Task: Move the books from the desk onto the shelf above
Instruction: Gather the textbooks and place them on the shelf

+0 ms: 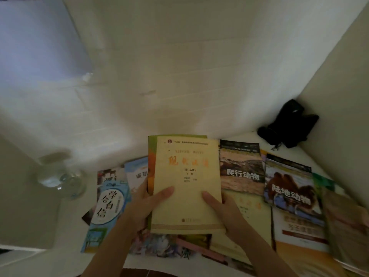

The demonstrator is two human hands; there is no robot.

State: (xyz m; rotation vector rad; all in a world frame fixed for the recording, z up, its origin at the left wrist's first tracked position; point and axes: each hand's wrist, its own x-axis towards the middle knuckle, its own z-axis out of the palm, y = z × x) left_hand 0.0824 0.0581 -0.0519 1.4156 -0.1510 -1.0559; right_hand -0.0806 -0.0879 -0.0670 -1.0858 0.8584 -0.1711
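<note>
White wall rises behind the book-strewn tabletop point(257, 136). Both hands hold the yellow book point(187, 186) upright-facing, long axis pointing away: left hand point(143, 204) and right hand point(223, 212) clamp its lower edges, thumbs on the cover.

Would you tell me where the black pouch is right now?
In the head view, the black pouch lies at the desk's far right corner against the wall, just beyond the reptile book.
</note>
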